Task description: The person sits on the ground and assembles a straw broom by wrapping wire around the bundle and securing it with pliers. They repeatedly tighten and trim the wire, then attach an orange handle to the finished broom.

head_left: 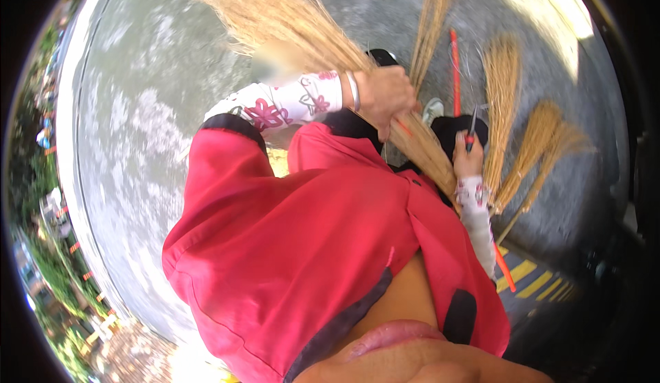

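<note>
Broom bundle (pixel 330 46): a sheaf of pale straw-coloured grass fibres is seen in the head view, fanned out toward the upper left and narrowed to a tight neck near the middle of the picture. The neck is enclosed by the left hand (pixel 385 94), whose grip is wrapped fully around the fibres; a white bangle and a white sleeve with a pink flower print are worn on that arm. The bound end of the bundle is laid across a red garment (pixel 302 245) that covers the lap.

The right hand (pixel 469 159) is placed just beside the lower end of the bundle. Its grip is closed on a small tool with a red handle and a dark metal tip (pixel 471 125), held upright.

Three further grass brooms (pixel 505 101) are laid on the grey concrete floor (pixel 151 108) to the right, well apart from the left hand. A thin orange-red rod (pixel 454 73) is laid on the floor between them. Yellow stripes (pixel 529 276) are marked at the lower right.
</note>
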### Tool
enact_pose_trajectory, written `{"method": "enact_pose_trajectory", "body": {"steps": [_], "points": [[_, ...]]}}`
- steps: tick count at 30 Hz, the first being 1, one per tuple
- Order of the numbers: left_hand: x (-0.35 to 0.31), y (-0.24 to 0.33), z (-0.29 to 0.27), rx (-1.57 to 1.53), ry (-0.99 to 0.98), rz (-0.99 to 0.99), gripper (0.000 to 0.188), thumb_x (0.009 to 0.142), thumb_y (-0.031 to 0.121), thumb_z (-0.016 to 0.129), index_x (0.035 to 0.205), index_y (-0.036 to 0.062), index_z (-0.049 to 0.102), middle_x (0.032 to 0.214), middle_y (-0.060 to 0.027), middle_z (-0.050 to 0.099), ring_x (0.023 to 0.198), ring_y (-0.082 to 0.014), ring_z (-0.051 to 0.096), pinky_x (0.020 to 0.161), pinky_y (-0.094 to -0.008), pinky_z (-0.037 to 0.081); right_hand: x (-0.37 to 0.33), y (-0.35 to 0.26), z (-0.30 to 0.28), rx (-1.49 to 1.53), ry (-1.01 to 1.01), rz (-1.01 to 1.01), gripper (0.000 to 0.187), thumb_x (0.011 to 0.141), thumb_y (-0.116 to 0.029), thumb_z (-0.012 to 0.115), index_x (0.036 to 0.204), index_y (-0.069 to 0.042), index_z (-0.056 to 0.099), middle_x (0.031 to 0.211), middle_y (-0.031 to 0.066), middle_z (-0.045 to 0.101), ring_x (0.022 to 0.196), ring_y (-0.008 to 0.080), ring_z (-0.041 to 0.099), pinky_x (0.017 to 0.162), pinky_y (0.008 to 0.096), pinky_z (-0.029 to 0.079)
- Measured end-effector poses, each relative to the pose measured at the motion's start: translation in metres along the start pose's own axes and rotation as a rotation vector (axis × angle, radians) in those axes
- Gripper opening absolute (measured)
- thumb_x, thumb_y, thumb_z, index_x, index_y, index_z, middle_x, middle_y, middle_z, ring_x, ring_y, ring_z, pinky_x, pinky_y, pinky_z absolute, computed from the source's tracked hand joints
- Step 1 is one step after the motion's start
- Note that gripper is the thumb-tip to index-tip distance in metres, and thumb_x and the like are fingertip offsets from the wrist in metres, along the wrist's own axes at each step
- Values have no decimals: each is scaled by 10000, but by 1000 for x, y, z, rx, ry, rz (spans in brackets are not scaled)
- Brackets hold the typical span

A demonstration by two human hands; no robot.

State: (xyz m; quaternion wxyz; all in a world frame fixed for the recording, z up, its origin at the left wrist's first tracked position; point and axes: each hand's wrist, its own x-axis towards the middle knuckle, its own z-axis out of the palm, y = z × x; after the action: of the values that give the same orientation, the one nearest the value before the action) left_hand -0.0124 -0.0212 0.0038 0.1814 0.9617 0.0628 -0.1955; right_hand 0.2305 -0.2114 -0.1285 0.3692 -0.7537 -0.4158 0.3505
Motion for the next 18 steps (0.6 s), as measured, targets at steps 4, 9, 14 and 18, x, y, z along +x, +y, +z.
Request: {"method": "enact_pose_trajectory", "body": {"steps": [4,9,14,18], "points": [[-47,12,25,77,237,59,686,544,513,880,1032,94,642,932,-78,618,935,-285,615,787,-410,484,-25,-30,11,25,-113,-27,226,986,-212,615,942,5,567,706,132,575,589,265,545,610,371,471],[-93,17,37,-88,115,-106,768,529,457,908,1124,87,594,1019,-93,606,1011,-305,603,870,-440,475,-29,-61,39,-141,-2,-412,200,943,-188,639,1022,-8,600,797,205,660,721,400,668,637,469,497],[-86,31,-7,-133,715,103,341,782,223,799,1027,29,663,1003,-119,646,968,-321,624,802,-400,521,-23,-90,33,-338,51,-558,277,820,-97,713,1052,-46,571,853,180,657,804,411,650,669,487,500],[-37,23,-39,40,894,-89,132,906,148,656,889,18,678,856,-126,648,853,-344,625,728,-396,531,-13,-107,15,-454,132,-649,280,765,-57,721,974,-60,536,830,147,612,797,375,633,653,486,487]]}}
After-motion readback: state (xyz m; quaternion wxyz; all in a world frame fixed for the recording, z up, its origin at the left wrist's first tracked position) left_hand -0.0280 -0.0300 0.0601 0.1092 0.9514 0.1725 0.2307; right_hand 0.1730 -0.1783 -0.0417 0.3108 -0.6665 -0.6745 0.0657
